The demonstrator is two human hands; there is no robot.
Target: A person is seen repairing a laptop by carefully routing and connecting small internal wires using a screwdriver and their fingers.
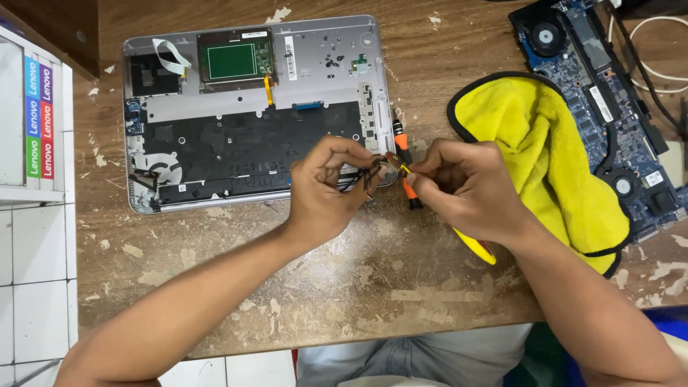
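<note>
Head view | left hand (326, 190) and right hand (459, 186) pinch one wire bundle (362, 175) | one screwdriver (403, 161) | one yellow cloth (552, 158)

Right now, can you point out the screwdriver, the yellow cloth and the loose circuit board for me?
screwdriver (402, 143): head view, orange-and-black handle above the hands.
yellow cloth (545, 150): head view, middle of its folded top.
loose circuit board (598, 97): head view, blue face right of the cloth.
</note>
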